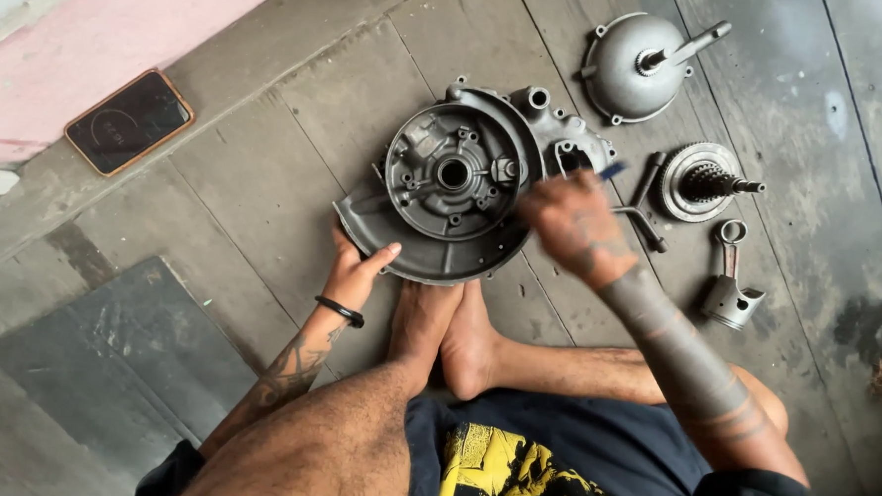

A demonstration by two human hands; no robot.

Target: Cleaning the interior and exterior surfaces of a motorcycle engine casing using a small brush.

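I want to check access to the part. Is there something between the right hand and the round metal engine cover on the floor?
Nothing visible does. The right hand hangs blurred just over the right edge of the engine cover, holding a blue-tipped tool. The left hand already grips the cover's lower left rim.

At your ten o'clock, a phone [129,121] lies flat on the grey plank floor [266,171], just beside the pink wall base [93,54]. It is a rounded rectangle, tilted, with a tan or orange case edge around a dark screen showing a faint circular mark.
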